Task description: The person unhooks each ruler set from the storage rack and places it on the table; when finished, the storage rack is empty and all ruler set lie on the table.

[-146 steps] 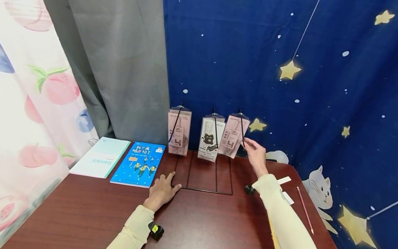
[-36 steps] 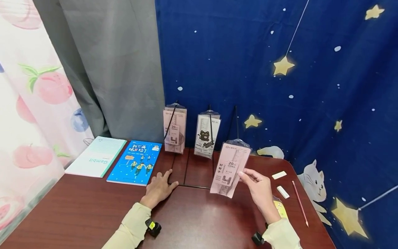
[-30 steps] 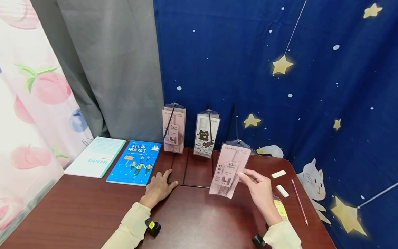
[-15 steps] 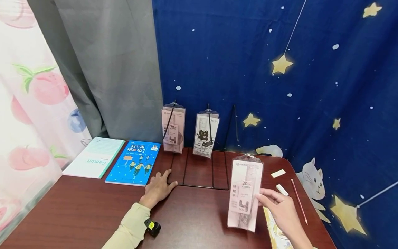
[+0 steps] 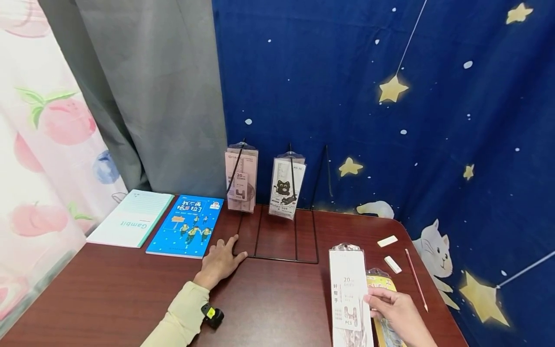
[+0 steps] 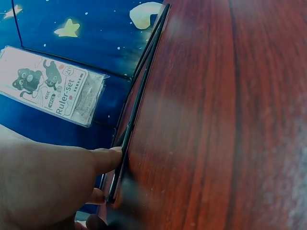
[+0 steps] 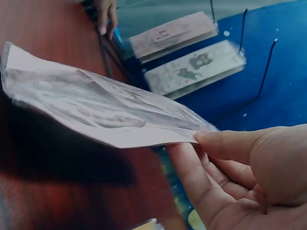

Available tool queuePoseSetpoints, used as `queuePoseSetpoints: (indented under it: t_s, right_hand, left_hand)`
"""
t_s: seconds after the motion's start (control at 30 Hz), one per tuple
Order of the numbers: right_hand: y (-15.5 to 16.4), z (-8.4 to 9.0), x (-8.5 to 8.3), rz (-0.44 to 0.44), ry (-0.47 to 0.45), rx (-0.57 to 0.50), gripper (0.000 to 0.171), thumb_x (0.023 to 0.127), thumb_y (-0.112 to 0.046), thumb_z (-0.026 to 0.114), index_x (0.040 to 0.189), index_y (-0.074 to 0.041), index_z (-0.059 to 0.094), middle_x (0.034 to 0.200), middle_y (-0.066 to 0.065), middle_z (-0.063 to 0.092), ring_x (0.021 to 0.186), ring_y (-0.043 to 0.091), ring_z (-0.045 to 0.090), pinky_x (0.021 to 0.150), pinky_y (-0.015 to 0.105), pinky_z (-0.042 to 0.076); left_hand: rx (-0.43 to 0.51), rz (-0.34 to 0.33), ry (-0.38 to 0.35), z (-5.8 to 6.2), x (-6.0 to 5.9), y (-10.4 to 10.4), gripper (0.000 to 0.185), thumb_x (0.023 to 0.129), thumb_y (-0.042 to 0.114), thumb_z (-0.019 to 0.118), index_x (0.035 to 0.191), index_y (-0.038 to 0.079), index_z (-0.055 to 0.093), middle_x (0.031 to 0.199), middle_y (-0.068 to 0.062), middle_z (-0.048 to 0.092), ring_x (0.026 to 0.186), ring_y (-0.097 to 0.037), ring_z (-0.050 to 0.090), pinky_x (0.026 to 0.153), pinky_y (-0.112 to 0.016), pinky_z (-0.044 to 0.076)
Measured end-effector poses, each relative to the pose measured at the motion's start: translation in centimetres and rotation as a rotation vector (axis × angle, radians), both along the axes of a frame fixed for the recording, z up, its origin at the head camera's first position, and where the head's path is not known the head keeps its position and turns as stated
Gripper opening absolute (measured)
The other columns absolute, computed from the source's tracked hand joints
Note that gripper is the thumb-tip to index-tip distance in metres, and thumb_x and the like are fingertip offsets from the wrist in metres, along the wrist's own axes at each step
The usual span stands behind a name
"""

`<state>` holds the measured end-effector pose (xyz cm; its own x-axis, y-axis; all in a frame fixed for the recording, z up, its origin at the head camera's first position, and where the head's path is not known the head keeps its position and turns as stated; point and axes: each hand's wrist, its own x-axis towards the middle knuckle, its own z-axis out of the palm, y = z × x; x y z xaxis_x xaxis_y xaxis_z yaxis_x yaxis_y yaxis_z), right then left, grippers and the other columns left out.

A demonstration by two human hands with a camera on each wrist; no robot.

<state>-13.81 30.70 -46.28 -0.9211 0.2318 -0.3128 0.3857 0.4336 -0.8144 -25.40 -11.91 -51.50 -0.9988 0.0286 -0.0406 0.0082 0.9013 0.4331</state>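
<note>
My right hand (image 5: pixel 378 302) pinches the lower right edge of a pink ruler-set pack (image 5: pixel 349 289), held low over the table's front right. In the right wrist view the thumb lies on top and the fingers underneath (image 7: pixel 191 145), and the pack (image 7: pixel 96 105) hovers tilted above the wood. My left hand (image 5: pixel 220 260) lies flat on the table, its fingertips (image 6: pixel 111 155) touching the base wire of a black wire rack (image 5: pixel 284 241). Two packs hang on the rack: a pink one (image 5: pixel 241 179) and a cat-print "Ruler Set" (image 5: pixel 286 187). The rack's right hook (image 5: pixel 328 166) is bare.
A yellow pack (image 5: pixel 382 283) lies under the held pack's right side. Two white erasers (image 5: pixel 387 241) (image 5: pixel 393 264) and a pink pencil (image 5: pixel 415 278) lie at the right edge. A blue book (image 5: pixel 186 226) and a teal notebook (image 5: pixel 130 219) lie at the back left. Curtains close off the back.
My right hand lifted the pink pack off the rack's right hook and brought it down toward the table's front right, over the yellow pack. The left hand stayed put.
</note>
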Motion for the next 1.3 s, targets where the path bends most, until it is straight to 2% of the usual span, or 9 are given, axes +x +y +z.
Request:
queuePoseSetpoints:
  t_s: [0.2, 0.4, 0.57, 0.73, 0.87, 1.1, 1.17, 1.23, 1.3]
  right_hand:
    - [0.5, -2.0, -0.4, 0.021, -0.011, -0.017, 0.039, 0.093, -0.021, 0.078, 0.119, 0.008, 0.073, 0.1, 0.011, 0.079, 0.08, 0.017, 0.075, 0.071, 0.03, 0.062]
    - [0.4, -3.8, -0.6, 0.005, -0.007, -0.024, 0.03, 0.094, -0.01, 0.075, 0.114, 0.012, 0.073, 0.098, 0.015, 0.079, 0.08, 0.018, 0.076, 0.07, 0.032, 0.063]
    - [0.0, -4.4, -0.5, -0.021, -0.007, 0.003, 0.025, 0.093, -0.005, 0.073, 0.11, 0.013, 0.073, 0.091, 0.013, 0.079, 0.07, 0.019, 0.073, 0.065, 0.032, 0.061]
    - [-0.3, -4.4, -0.3, 0.009, -0.037, 0.101, 0.024, 0.093, -0.006, 0.073, 0.108, 0.013, 0.074, 0.083, 0.01, 0.078, 0.064, 0.018, 0.071, 0.062, 0.031, 0.06]
    - [-0.6, -4.1, -0.3, 0.027, -0.023, 0.146, 0.021, 0.092, -0.003, 0.072, 0.106, 0.014, 0.074, 0.079, 0.01, 0.077, 0.061, 0.016, 0.069, 0.06, 0.031, 0.059]
    - [-1.5, -3.5, 0.0, 0.04, -0.004, 0.237, 0.02, 0.091, -0.002, 0.072, 0.104, 0.013, 0.074, 0.066, 0.001, 0.07, 0.056, 0.012, 0.064, 0.055, 0.028, 0.054]
    - [-1.4, -3.1, -0.1, 0.056, -0.018, 0.295, 0.022, 0.091, -0.007, 0.073, 0.105, 0.01, 0.075, 0.067, 0.002, 0.071, 0.057, 0.014, 0.066, 0.057, 0.031, 0.055]
    - [-1.3, -2.5, -0.3, 0.084, -0.023, 0.389, 0.025, 0.092, -0.014, 0.075, 0.108, 0.006, 0.077, 0.075, 0.009, 0.075, 0.065, 0.018, 0.069, 0.063, 0.038, 0.056]
    - [-1.3, -1.6, -0.6, 0.114, 0.015, 0.487, 0.027, 0.091, -0.02, 0.077, 0.109, 0.0, 0.078, 0.085, 0.012, 0.078, 0.076, 0.025, 0.073, 0.07, 0.046, 0.057]
  left_hand:
    - [-0.001, 0.0, -0.003, 0.0, 0.0, 0.0, 0.066, 0.1, 0.045, 0.064, 0.155, 0.013, 0.047, 0.133, -0.029, 0.055, 0.111, -0.045, 0.057, 0.08, -0.059, 0.055]
    - [-0.001, 0.002, -0.005, 0.0, 0.0, 0.1, 0.066, 0.101, 0.045, 0.064, 0.156, 0.013, 0.047, 0.133, -0.028, 0.055, 0.112, -0.044, 0.057, 0.08, -0.058, 0.054]
    - [-0.001, 0.014, -0.007, 0.0, 0.0, 0.1, 0.067, 0.1, 0.046, 0.064, 0.156, 0.014, 0.047, 0.133, -0.027, 0.055, 0.113, -0.043, 0.056, 0.082, -0.059, 0.055]
    - [-0.001, 0.019, -0.008, -0.1, 0.1, 0.2, 0.066, 0.101, 0.047, 0.064, 0.156, 0.014, 0.047, 0.135, -0.027, 0.054, 0.115, -0.043, 0.056, 0.082, -0.059, 0.055]
    - [0.001, 0.019, 0.0, -0.1, 0.1, 0.1, 0.066, 0.1, 0.046, 0.064, 0.155, 0.013, 0.047, 0.135, -0.028, 0.054, 0.114, -0.043, 0.056, 0.081, -0.059, 0.055]
    - [-0.006, 0.02, -0.007, -0.3, 0.1, 0.0, 0.067, 0.1, 0.047, 0.064, 0.156, 0.014, 0.046, 0.136, -0.027, 0.053, 0.115, -0.043, 0.055, 0.081, -0.059, 0.055]
    - [-0.009, 0.022, -0.006, -0.4, 0.0, 0.0, 0.067, 0.1, 0.047, 0.064, 0.156, 0.015, 0.046, 0.136, -0.027, 0.053, 0.115, -0.043, 0.056, 0.082, -0.059, 0.055]
    - [-0.012, 0.024, -0.005, -0.3, 0.1, 0.0, 0.067, 0.101, 0.047, 0.064, 0.157, 0.015, 0.046, 0.136, -0.027, 0.054, 0.115, -0.043, 0.056, 0.082, -0.059, 0.055]
    - [-0.013, 0.026, -0.004, -0.3, 0.1, 0.1, 0.066, 0.101, 0.047, 0.064, 0.156, 0.015, 0.047, 0.136, -0.027, 0.054, 0.115, -0.042, 0.056, 0.082, -0.059, 0.055]
